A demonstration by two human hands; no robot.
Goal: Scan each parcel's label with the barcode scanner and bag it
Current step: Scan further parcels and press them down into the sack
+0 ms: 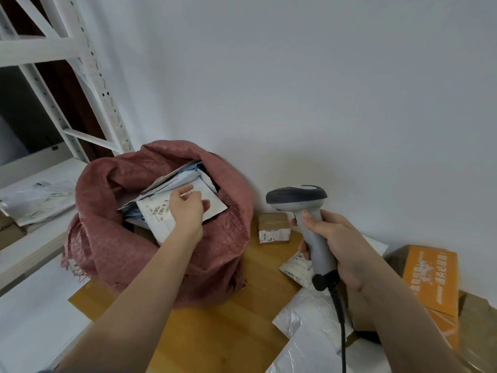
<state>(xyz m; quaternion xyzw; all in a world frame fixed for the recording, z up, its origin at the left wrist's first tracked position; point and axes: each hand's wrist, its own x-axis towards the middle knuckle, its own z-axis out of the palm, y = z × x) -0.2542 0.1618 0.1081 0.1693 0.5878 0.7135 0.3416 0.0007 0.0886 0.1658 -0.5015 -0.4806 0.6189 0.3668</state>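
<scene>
A red woven sack (107, 254) stands open on the wooden table (215, 337), filled with several flat mailers. My left hand (185, 208) is inside its mouth, on top of a white mailer (156, 214) with a printed label, fingers loosely curled over the mailer's upper edge. My right hand (333, 243) grips the grey handle of a barcode scanner (298, 197), whose dark head points left toward the sack. The scanner's black cable runs down to the frame's bottom edge.
A small brown box (274, 227) with a label sits by the wall. White poly mailers (309, 335) and an orange carton (430, 278) lie at the right. A white metal shelf (40, 238) with more mailers stands at the left. The white wall is close behind.
</scene>
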